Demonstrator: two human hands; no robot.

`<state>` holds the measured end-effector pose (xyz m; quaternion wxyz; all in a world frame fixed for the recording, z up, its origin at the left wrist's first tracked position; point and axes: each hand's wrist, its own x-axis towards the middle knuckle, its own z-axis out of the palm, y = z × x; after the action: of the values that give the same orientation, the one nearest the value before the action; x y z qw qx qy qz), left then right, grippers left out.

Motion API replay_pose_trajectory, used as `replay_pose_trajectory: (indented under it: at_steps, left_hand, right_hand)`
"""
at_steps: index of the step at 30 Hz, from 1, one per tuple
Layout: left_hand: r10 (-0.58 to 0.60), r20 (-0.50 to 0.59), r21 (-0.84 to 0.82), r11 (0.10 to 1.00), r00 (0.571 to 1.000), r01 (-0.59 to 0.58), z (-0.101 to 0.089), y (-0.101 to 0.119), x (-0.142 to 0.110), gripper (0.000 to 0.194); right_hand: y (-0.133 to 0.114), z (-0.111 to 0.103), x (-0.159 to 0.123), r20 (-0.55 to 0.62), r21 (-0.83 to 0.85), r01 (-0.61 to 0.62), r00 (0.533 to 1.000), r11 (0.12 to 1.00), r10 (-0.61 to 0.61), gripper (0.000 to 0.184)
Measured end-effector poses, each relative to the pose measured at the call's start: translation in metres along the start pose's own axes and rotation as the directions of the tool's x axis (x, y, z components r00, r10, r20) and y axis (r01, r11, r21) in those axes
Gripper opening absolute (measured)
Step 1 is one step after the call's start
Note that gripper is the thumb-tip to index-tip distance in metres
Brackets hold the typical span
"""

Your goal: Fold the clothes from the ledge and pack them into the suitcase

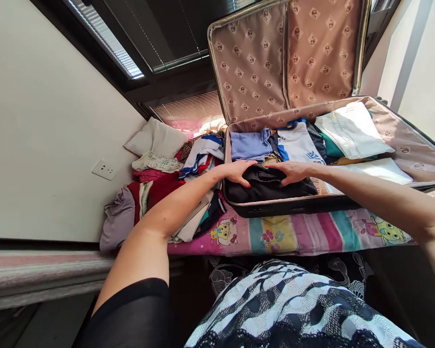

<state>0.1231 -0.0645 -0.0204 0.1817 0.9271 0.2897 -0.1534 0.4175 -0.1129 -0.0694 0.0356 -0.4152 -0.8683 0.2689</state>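
Note:
A folded black garment (271, 191) lies in the near left corner of the open suitcase (255, 208). My left hand (241, 173) rests on its left side, thumb spread away from the fingers. On the garment's right side lies my right hand (292, 171), also with thumb and fingers apart. Both hands touch the black cloth without closing around it. Just beyond them are a folded blue garment (250, 145) and a white shirt with blue trim (297, 142). Folded white clothes (353, 128) fill part of the suitcase's right side.
The suitcase lid (253, 63) stands raised at the back. Left of the case, a heap of clothes (166, 188) and a pale cushion (155, 137) lean toward the wall. Under everything is a colourful cartoon-print sheet (275, 237). A wall socket (103, 169) is at left.

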Motion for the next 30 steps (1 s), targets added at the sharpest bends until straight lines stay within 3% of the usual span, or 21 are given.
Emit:
replay_pose_trajectory:
  at_steps: [2, 4, 6, 9, 11, 13, 15, 17, 20, 23, 26, 30]
  left_hand:
    - [-0.021, -0.052, 0.048, 0.999, 0.998, 0.023, 0.007, 0.004, -0.001, 0.113]
    - [-0.043, -0.08, 0.126, 0.991, 0.996, 0.053, 0.019, 0.009, -0.005, 0.12]
    - [-0.057, -0.046, 0.218, 0.974, 0.997, 0.065, 0.037, 0.016, -0.011, 0.122]
    - [-0.063, 0.049, 0.319, 0.947, 0.997, 0.045, 0.064, 0.026, -0.017, 0.111]
    - [-0.07, 0.073, 0.348, 0.937, 0.995, 0.04, 0.072, 0.03, -0.018, 0.107]
    - [-0.082, 0.085, 0.344, 0.938, 0.993, 0.048, 0.068, 0.032, -0.019, 0.107]
    - [-0.096, 0.103, 0.301, 0.952, 0.99, 0.061, 0.054, 0.03, -0.023, 0.101]
    - [-0.113, 0.118, 0.242, 0.967, 0.987, 0.082, 0.038, 0.025, -0.028, 0.097]
    - [-0.111, 0.112, 0.222, 0.971, 0.988, 0.084, 0.03, 0.015, -0.033, 0.112]
    - [-0.038, 0.069, 0.291, 0.956, 0.997, 0.017, 0.051, 0.011, -0.026, 0.116]
    - [0.021, -0.034, 0.371, 0.929, 0.999, -0.007, 0.087, 0.015, -0.012, 0.084]
    - [-0.014, -0.062, 0.364, 0.931, 0.998, 0.035, 0.112, 0.02, 0.001, 0.075]
  right_hand:
    - [-0.002, -0.002, 0.006, -0.073, -0.027, -0.022, 0.997, 0.999, 0.02, 0.087]
    - [-0.003, 0.001, 0.008, -0.091, -0.054, -0.015, 0.996, 0.998, 0.01, 0.083]
    - [-0.006, 0.014, 0.004, -0.037, -0.139, -0.012, 0.999, 0.99, 0.007, 0.083]
    - [-0.011, 0.044, -0.006, 0.045, -0.313, -0.042, 0.997, 0.949, 0.058, 0.08]
    - [-0.014, 0.055, -0.011, 0.064, -0.36, -0.06, 0.994, 0.931, 0.089, 0.081]
    - [-0.014, 0.048, -0.012, 0.107, -0.359, -0.058, 0.989, 0.932, 0.102, 0.089]
    - [-0.015, 0.028, -0.012, 0.17, -0.315, -0.017, 0.983, 0.949, 0.074, 0.096]
    - [-0.019, 0.007, -0.013, 0.204, -0.248, 0.038, 0.979, 0.968, 0.014, 0.092]
    - [-0.031, -0.006, -0.012, 0.165, -0.24, 0.075, 0.986, 0.968, -0.036, 0.081]
    - [-0.035, 0.017, -0.007, 0.189, -0.363, 0.166, 0.977, 0.917, -0.102, 0.076]
    - [-0.027, 0.056, 0.0, 0.214, -0.432, 0.287, 0.954, 0.855, -0.212, 0.067]
    - [-0.009, 0.088, 0.006, 0.158, -0.46, 0.257, 0.966, 0.85, -0.206, 0.064]
